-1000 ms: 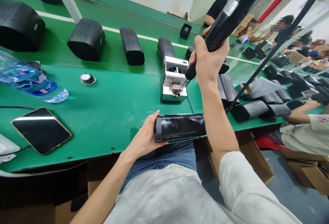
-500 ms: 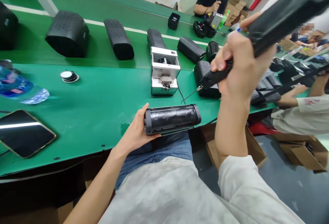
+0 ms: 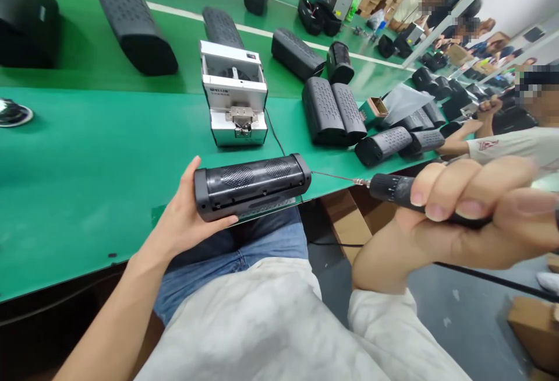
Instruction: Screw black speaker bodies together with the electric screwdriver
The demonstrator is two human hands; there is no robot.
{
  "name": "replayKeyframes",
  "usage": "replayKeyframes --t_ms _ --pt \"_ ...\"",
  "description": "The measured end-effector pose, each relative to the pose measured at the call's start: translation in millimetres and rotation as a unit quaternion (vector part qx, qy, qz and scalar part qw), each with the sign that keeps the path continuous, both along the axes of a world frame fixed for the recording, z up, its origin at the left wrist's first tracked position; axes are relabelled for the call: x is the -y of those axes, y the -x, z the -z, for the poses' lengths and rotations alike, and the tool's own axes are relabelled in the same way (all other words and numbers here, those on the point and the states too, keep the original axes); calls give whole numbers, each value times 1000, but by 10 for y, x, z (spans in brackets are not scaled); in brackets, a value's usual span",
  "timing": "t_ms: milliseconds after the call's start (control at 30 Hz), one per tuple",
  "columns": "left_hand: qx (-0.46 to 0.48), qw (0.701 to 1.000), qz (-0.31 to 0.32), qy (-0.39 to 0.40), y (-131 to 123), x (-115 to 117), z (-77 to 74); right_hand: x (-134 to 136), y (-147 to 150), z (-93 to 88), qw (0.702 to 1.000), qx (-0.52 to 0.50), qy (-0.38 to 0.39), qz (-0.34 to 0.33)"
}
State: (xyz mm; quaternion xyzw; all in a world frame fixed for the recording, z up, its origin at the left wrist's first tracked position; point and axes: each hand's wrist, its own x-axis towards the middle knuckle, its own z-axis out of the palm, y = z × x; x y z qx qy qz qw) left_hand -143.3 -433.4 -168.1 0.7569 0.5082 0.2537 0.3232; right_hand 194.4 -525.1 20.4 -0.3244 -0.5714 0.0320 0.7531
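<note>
My left hand point(image 3: 183, 218) grips the left end of a black speaker point(image 3: 253, 183) with perforated grilles, thumb above and fingers below, at the table's front edge. My right hand point(image 3: 471, 212) is wrapped round a black electric screwdriver point(image 3: 393, 190), held almost level. Its long thin bit points left, and the tip is at the speaker's right end; whether it touches a screw there I cannot tell. Behind the speaker stands a white and silver screw feeder point(image 3: 236, 95) with a metal piece on its front.
Several black speaker housings point(image 3: 332, 110) stand on the green table point(image 3: 109, 154) and the green belt behind it. A small green box point(image 3: 374, 110) is to the right. Cardboard boxes point(image 3: 345, 218) sit below the table edge. Co-workers sit along the line; one in a pale sleeve point(image 3: 502, 148) is at right.
My right hand has lowered the screwdriver from a raised, slanted pose to nearly level, its bit now at the speaker's right end. The view has swung right; the left hand keeps its hold.
</note>
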Motion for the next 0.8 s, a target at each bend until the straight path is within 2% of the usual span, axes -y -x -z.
replayKeyframes --t_ms 200,433,533,633,733,800 --pt "-2 1000 -11 -1 -14 -1 13 7 36 108 999 35 19 31" --pt "-3 1000 -18 5 -30 -2 -12 35 -38 225 999 -5 -4 52" --pt "4 1000 -22 9 -32 -7 -8 99 -47 258 999 -13 11 50" --pt "11 1000 -22 11 -23 -10 18 114 19 238 994 -77 -4 83" --pt "26 1000 -8 3 -3 -2 64 -83 92 133 984 -136 -12 111" --pt "38 999 7 -15 13 11 102 -353 106 12 984 -142 49 98"
